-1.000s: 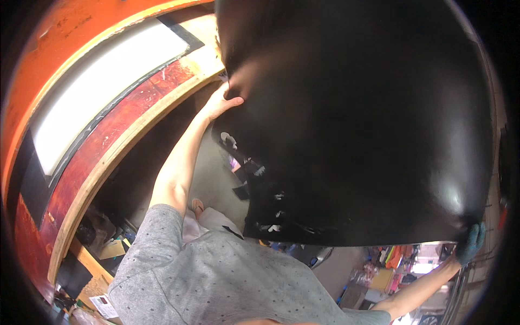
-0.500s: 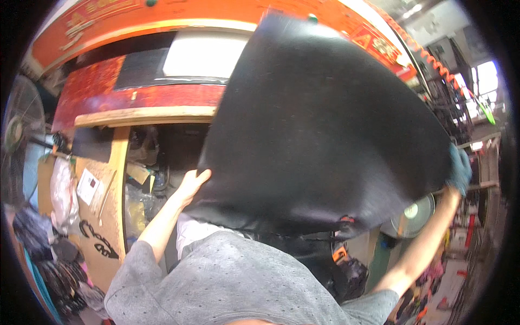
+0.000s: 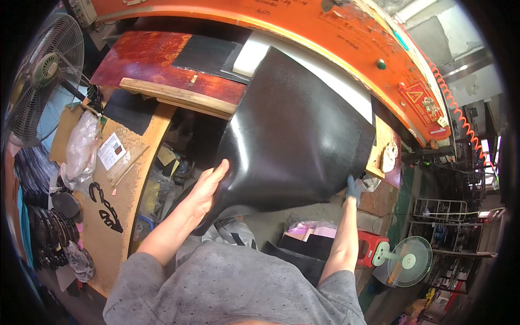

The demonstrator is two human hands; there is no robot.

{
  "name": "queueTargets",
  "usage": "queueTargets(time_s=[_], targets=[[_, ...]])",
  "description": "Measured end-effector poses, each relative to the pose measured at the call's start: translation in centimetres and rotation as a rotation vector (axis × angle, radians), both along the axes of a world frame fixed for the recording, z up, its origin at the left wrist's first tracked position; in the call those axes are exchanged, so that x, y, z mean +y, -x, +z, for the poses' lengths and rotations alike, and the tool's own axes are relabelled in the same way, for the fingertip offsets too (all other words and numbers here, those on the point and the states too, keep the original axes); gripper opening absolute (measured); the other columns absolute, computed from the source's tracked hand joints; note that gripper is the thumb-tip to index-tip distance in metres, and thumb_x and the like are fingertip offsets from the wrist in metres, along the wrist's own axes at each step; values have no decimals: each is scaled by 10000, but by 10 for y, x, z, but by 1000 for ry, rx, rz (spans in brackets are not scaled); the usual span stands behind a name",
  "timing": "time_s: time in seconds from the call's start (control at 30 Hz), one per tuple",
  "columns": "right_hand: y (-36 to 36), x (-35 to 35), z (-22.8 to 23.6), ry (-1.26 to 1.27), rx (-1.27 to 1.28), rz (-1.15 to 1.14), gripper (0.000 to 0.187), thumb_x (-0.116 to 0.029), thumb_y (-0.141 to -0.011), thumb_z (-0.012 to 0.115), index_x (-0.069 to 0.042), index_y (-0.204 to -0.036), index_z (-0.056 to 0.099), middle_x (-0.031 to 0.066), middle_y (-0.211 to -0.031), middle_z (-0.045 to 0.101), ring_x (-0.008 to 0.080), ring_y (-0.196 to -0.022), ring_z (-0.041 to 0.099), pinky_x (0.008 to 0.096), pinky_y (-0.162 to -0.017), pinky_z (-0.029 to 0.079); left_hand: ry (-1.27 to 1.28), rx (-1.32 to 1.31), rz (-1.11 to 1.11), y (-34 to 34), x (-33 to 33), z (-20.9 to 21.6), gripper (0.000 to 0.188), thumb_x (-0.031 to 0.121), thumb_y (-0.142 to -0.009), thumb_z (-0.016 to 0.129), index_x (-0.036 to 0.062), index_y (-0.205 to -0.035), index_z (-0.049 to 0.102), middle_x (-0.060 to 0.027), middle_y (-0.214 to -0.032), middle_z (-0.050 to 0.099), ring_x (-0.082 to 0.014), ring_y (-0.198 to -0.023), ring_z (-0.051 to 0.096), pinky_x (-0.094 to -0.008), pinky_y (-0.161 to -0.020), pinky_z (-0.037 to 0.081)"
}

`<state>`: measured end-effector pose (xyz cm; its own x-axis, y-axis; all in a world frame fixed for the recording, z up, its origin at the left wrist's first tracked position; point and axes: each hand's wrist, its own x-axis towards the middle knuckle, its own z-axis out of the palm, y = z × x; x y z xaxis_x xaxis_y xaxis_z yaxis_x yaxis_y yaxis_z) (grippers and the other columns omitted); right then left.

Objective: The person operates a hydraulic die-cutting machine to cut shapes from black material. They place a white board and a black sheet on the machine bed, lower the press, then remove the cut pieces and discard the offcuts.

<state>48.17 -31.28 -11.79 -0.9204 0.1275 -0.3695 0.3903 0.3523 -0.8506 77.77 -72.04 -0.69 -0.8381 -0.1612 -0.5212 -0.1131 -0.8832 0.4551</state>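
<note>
A large black, glossy, leather-like sheet [image 3: 292, 135] stretches in front of me, its far part lying over a white slab [image 3: 250, 58] on the bench. My bare left hand [image 3: 207, 187] grips the sheet's left edge, thumb on top and the other fingers partly hidden. On the right, my right hand [image 3: 353, 189] wears a blue-grey glove and is closed at the sheet's near right edge; its fingertips are partly hidden. Between the hands the sheet sags and its near edge hangs off the bench.
An orange machine beam [image 3: 336, 43] spans the far side above the bench. Left of me stands a side table [image 3: 122, 203] with a plastic bag and black cut pieces. Fans stand at far left [image 3: 47, 70] and lower right [image 3: 409, 262]. A wooden bar [image 3: 179, 97] edges the bench.
The raised sheet has come down onto the white slab. My right hand has moved inward to the left, and my view has turned, showing more of the bench and floor at right.
</note>
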Motion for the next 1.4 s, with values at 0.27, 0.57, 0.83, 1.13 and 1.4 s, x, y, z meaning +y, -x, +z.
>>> queueTargets(time_s=[0.27,0.57,0.83,1.13,1.4], targets=[[-80,18,-65,621,-102,-538,454,-484,-817,623,-131,-1100,586,24,-928,651,183,-727,616,307,-649,524,-234,25,-85,41,-51,6,398,384,-882,595,34,-1073,602,-96,-959,669,-198,-818,662,-347,-739,552],[-37,20,88,340,243,-170,180,-89,-796,618,-75,-975,595,32,-876,620,170,-730,598,310,-685,534,137,198,1,105,-123,31,322,303,-909,599,36,-1088,593,-18,-1017,600,-107,-927,568,-250,-828,454],[87,9,137,365,89,-143,170,-213,-868,544,-61,-902,610,64,-797,621,202,-597,581,338,-575,507,147,169,57,146,-120,10,361,312,-896,617,24,-1113,604,-32,-1058,603,-129,-952,559,-263,-860,432],[134,6,14,329,-81,-173,294,-142,-851,589,20,-1097,584,164,-1025,644,325,-866,645,466,-746,553,737,-151,116,159,-106,-12,254,265,-897,612,16,-947,614,22,-862,569,-73,-777,490,-246,-715,412],[333,-123,62,-54,437,-55,253,-222,-768,645,17,-854,634,85,-792,638,174,-703,578,329,-648,463,1491,-349,348,335,-185,-5,312,326,-795,694,23,-863,661,-93,-693,621,-162,-658,578,-331,-633,452]])
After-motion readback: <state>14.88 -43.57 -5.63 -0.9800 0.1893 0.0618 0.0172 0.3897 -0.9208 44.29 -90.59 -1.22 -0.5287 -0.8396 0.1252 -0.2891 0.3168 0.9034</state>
